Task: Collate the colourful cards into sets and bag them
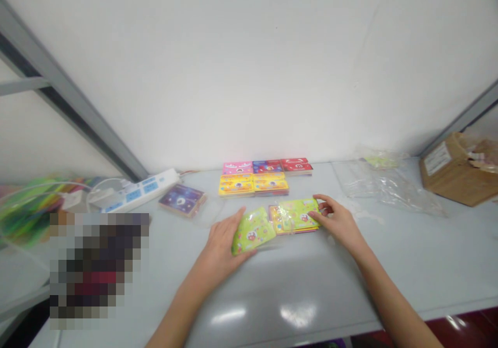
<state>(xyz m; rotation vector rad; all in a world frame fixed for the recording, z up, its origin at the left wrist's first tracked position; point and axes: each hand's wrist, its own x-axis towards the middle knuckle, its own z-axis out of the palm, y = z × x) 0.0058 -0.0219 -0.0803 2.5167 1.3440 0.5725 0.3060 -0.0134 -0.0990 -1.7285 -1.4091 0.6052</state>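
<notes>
My left hand (222,247) grips a green printed card pack (252,234), thumb along the near edge and fingers at the far left corner. The pack is tilted and looks wrapped in clear plastic. Just right of it lies a stack of cards (299,214) with a green one on top and yellow edges below. My right hand (339,222) holds that stack at its right end between thumb and fingers. Beyond my hands, yellow card stacks (236,186) sit in a row, with a pink stack (237,168), a blue-and-red stack (266,166) and a red stack (295,165) behind.
To the left are a purple-blue card pack (182,200) in plastic, a white power strip (142,188) and a blurred-out object (97,267). Clear plastic bags (397,184) lie on the right, near a cardboard box (459,169). A wall (272,78) backs the grey table (249,296).
</notes>
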